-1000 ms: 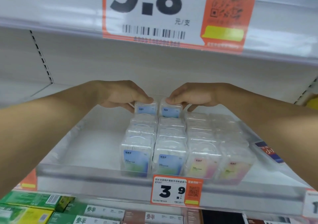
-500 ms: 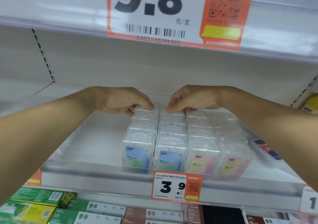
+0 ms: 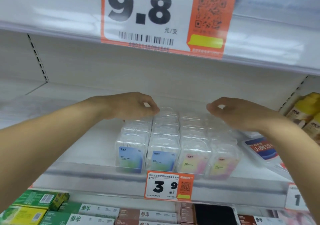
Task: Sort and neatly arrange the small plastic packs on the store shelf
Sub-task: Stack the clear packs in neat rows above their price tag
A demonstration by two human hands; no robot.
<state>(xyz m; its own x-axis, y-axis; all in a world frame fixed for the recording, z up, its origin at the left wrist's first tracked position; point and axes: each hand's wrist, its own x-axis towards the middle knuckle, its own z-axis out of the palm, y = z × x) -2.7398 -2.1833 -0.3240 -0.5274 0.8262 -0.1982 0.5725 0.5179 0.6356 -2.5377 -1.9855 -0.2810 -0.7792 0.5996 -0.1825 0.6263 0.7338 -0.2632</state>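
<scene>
Both hands (image 3: 133, 106) (image 3: 237, 112) loosely curled over upright packs (image 3: 163, 148), rows running front-back.

Four rows of clear plastic packs (image 3: 163, 139) run back from the shelf (image 3: 83, 148) edge between the two hands: two rows with a blue-labelled pack (image 3: 131, 157) in front, nearer the left hand (image 3: 131, 106), and two with a pink-and-yellow-labelled pack (image 3: 194, 161) in front, nearer the right hand (image 3: 237, 114). How many packs each row holds cannot be counted. Two orange price tags show: one (image 3: 170, 186) below the hands, one large tag (image 3: 166, 17) above them.
</scene>
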